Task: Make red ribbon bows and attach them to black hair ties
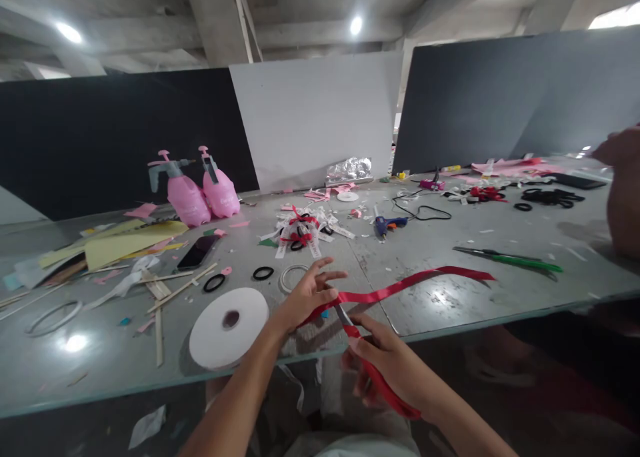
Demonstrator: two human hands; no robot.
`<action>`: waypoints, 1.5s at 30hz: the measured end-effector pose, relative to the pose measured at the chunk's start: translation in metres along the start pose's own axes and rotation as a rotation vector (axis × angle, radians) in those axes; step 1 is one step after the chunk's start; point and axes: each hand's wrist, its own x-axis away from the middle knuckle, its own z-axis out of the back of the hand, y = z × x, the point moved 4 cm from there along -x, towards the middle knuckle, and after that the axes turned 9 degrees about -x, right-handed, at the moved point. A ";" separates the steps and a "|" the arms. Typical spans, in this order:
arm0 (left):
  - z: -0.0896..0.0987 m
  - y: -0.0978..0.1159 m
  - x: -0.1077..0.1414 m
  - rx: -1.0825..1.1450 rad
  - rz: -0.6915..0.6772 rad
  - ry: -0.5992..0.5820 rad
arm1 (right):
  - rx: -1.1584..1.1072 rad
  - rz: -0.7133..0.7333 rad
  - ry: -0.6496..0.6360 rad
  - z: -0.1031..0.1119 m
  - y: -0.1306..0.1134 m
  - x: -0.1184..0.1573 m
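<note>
Dim w/ ceiling lamp glare, edges warped.

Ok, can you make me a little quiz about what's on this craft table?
1. True or false: the right hand holds red-handled scissors.
2. What does the left hand pinch? A) the white tape roll B) the red ribbon C) the blue glue gun
3. Fill in: the two spray bottles at the back left are ____ in colour.

Key:
1. True. The blades meet the ribbon right beside the left fingers.
2. B. The ribbon runs from that hand out to the right across the table.
3. Pink.
</note>
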 end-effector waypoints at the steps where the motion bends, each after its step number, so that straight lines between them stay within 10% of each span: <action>1: -0.003 0.000 -0.002 0.032 0.006 -0.037 | -0.012 -0.001 0.006 0.002 0.000 0.001; 45: 0.000 -0.009 0.026 -0.288 0.082 0.151 | -0.364 -0.004 -0.051 0.000 0.009 0.006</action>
